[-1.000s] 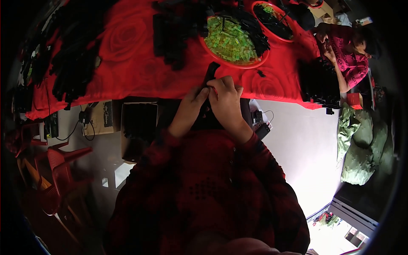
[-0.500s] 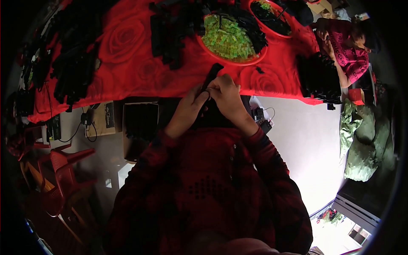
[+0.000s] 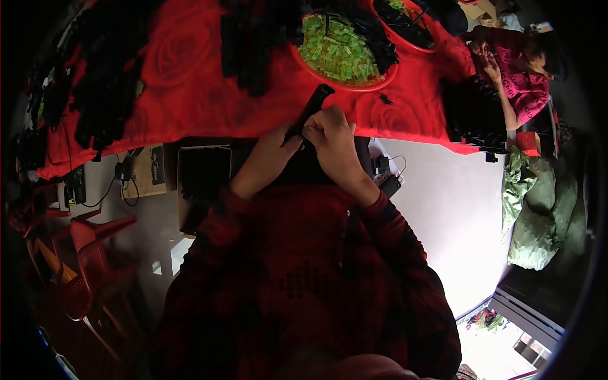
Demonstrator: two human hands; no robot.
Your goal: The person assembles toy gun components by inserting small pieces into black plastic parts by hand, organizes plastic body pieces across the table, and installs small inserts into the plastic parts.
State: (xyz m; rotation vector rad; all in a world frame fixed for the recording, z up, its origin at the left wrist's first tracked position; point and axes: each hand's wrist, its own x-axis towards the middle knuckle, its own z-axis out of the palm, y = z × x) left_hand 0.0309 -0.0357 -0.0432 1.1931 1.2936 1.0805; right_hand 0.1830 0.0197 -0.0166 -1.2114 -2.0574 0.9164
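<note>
Just off the table's near edge, my left hand (image 3: 269,158) is closed round the lower end of a long, flat black plastic piece (image 3: 316,101). This piece slants up to the right, its far end over the red cloth. My right hand (image 3: 335,144) is beside it with thumb and fingers pinched together against its side; what they pinch is hidden. Beyond the piece's tip sits a round red basin (image 3: 364,87) heaped with small yellow-green translucent pieces (image 3: 339,54). Black parts (image 3: 380,44) lie in the same basin, on its right.
Black parts are piled on the red rose-patterned tablecloth (image 3: 177,47) at left (image 3: 111,82), back and right (image 3: 475,114). A second red basin (image 3: 430,49) stands behind. At far right is another person (image 3: 516,82) in pink. An open box (image 3: 179,196) and red chairs (image 3: 95,247) are below left.
The black piece has tilted a little and its tip sits slightly farther up. My left hand has slid a bit left and down. The other person's hands have shifted.
</note>
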